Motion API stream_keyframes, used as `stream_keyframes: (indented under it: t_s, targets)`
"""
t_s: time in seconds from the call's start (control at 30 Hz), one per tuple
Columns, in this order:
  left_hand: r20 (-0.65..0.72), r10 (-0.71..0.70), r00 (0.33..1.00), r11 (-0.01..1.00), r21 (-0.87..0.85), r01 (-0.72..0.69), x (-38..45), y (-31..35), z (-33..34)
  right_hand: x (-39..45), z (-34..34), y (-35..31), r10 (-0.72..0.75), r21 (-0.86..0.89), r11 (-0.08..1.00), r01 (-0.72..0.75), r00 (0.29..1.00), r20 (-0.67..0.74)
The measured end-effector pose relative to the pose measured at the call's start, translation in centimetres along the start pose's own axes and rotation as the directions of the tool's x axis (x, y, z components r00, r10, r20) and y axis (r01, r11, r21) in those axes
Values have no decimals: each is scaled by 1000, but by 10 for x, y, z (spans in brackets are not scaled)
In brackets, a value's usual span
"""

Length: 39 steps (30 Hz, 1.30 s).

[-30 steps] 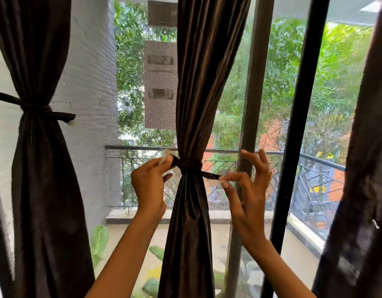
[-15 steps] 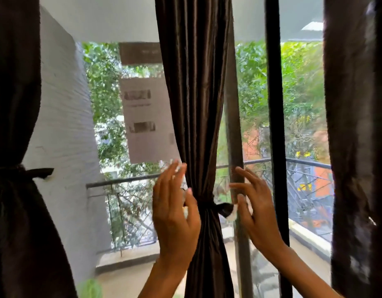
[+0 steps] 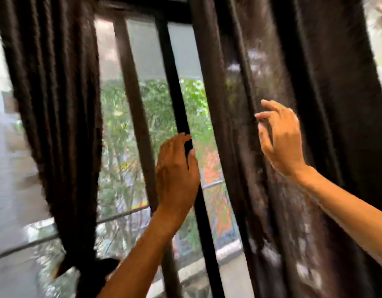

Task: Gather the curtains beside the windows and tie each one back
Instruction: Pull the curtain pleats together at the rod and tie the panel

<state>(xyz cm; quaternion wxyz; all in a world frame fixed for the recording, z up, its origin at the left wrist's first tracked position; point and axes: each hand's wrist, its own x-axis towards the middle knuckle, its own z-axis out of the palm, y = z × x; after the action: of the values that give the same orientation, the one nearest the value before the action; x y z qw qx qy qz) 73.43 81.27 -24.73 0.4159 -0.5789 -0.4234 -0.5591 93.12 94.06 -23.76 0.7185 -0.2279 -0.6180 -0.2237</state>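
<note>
Evidently reaching to gather it, the right hand [image 3: 279, 138] hovers with fingers spread and empty before the loose dark brown fabric curtain [image 3: 293, 104] right of the black window bar [image 3: 175, 87], while the left hand [image 3: 177, 171], relaxed and holding nothing, lies across that bar.

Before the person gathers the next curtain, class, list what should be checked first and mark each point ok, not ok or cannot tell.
1. Left hand free: ok, it holds nothing, raised in front of the black window bar.
2. Right hand free: ok, fingers loosely spread in front of the loose curtain, no grip yet.
3. Loose curtain hangs untied: ok, no tie shows on it.
4. Tied curtain cinched: ok, it narrows at the tie low on the left.
5. Tie-back for the loose curtain at hand: cannot tell, none in view.
6. Sharp view: not ok, the picture is motion-blurred.
</note>
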Motion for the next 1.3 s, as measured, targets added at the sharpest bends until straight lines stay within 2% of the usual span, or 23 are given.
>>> stream_keyframes:
  t_s: [0.17,0.3,0.57,0.73,0.83,0.9,0.97,1.13,1.2,1.3]
  targets:
    - [0,-9,1000,999,54,9,37,32,68,60,-11,87,-25,-2,1000,26,999,27]
    - [-4,-70,998,992,108,70,64,39,105,93,4,122,-8,47,999,4,997,74]
    - [22,-192,981,953,242,181,129,42,162,138,54,118,105,197,969,-146,973,207]
    - [77,-177,981,933,329,143,162,34,197,162,75,103,181,140,964,-226,944,277]
    - [30,-89,996,964,256,79,173,26,204,171,80,104,232,55,964,-260,924,304]
    - [-49,-132,990,985,108,137,177,24,199,171,78,108,242,-19,969,-245,937,253]
    - [-67,-157,985,988,-8,157,181,24,190,169,76,108,222,-43,975,-217,953,208]
    - [-40,-93,995,983,-165,85,191,52,183,159,72,88,76,49,994,-96,946,314]
    - [-44,-103,994,978,-187,93,198,59,189,156,72,82,38,84,994,-74,928,371]
    - [-74,-131,989,978,-176,116,204,67,203,156,76,86,-10,152,987,-53,923,386]
